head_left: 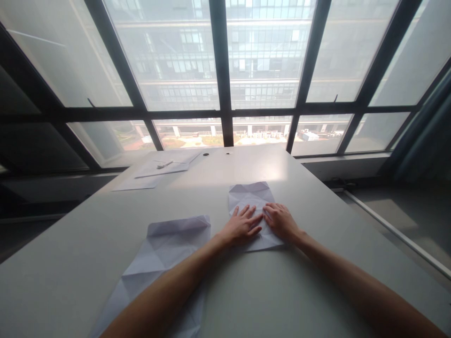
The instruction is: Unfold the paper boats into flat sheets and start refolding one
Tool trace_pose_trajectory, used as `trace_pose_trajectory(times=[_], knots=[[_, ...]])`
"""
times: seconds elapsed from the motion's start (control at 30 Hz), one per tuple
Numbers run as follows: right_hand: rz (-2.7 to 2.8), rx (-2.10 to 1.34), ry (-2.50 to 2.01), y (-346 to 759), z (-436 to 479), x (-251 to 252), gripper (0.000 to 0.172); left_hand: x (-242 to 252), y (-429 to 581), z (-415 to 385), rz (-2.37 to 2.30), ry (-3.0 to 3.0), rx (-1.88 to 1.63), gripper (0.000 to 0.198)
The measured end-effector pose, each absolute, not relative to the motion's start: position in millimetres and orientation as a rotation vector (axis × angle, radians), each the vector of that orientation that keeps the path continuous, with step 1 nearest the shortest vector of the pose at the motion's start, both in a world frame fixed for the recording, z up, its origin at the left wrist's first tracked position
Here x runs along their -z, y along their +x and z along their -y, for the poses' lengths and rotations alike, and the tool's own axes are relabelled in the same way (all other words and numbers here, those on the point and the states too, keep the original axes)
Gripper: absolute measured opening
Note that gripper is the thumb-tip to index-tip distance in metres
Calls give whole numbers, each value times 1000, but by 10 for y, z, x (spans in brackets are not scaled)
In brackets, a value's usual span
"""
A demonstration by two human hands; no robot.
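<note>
A creased white sheet of paper (251,193) lies on the table, its far end folded over in a band. My left hand (243,225) rests palm down on this sheet with the fingers spread. Across the sheet's right side lies my right hand (281,221), palm down, its fingers slightly bent and close to the left fingertips. Both hands press on the paper from above. A second, larger creased sheet (165,251) sits to the left, also folded over at its far end. My left forearm passes over it and hides part of it.
The white table (303,281) reaches forward to large windows (262,56). At its far left, several flat paper sheets (144,182) carry a small white object (165,165), too small to name. A round cable hole (206,154) is near the far edge. A dark curtain (423,126) hangs at right.
</note>
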State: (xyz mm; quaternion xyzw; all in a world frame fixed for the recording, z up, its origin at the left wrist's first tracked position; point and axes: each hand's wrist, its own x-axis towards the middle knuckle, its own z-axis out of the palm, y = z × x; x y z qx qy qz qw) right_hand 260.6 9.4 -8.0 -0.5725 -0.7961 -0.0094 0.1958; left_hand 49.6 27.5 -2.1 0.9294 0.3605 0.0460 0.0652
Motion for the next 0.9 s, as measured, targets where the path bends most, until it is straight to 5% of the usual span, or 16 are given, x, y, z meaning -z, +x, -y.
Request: trace_pose_trajectory(times=[0.37,0.63,0.9], knots=[[2238,71,-1574,2614,-85,36,20,-2,478,-248,-1143,2778,-379,43],[2240,50,-1556,2623,-115,108,36,58,475,-273,-1319,2718,-270,62],[2264,19,-1543,2631,-121,129,30,61,475,-269,-1329,2716,-241,62]])
